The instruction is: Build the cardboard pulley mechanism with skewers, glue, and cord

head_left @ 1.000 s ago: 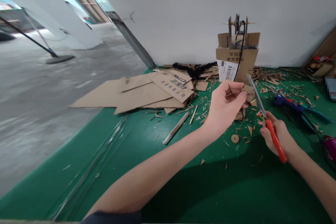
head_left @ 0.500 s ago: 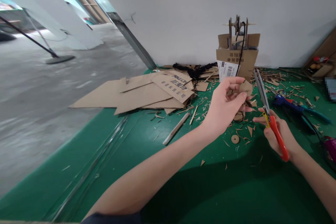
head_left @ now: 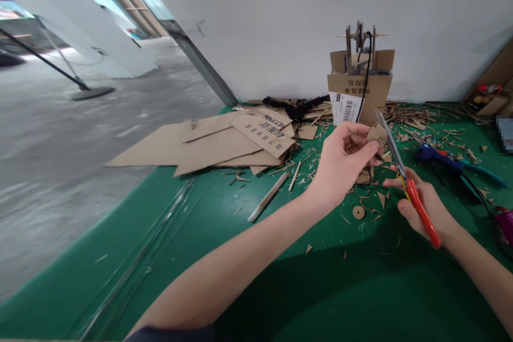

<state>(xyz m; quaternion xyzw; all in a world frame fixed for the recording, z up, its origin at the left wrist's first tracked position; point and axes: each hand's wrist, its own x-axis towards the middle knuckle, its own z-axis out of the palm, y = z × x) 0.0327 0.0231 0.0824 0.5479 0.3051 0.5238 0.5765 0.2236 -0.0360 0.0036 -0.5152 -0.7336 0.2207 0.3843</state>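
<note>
My left hand (head_left: 344, 157) pinches a small roundish piece of cardboard (head_left: 377, 137) between thumb and fingers, above the green table. In my right hand (head_left: 420, 200) are scissors (head_left: 419, 203) with red and yellow handles. Their metal blades point up and lean left, against or very close to the right edge of the cardboard piece; exact contact is hard to make out. Below the hands, a small cardboard disc (head_left: 358, 212) with a centre hole lies on the table. Behind them stands a cardboard box (head_left: 377, 91) carrying an upright frame with a wheel, a stick axle and a black cord.
Flat cardboard sheets (head_left: 220, 144) are piled at the left. A pale stick (head_left: 267, 196) lies before them. Cardboard scraps (head_left: 417, 123) litter the back. A blue glue gun (head_left: 444, 163) rests at the right, near a tray (head_left: 491, 101) against the wall.
The scissors have moved left and tilted toward the cardboard piece, their blades now closer together. My left hand has shifted slightly, turning the piece a little.
</note>
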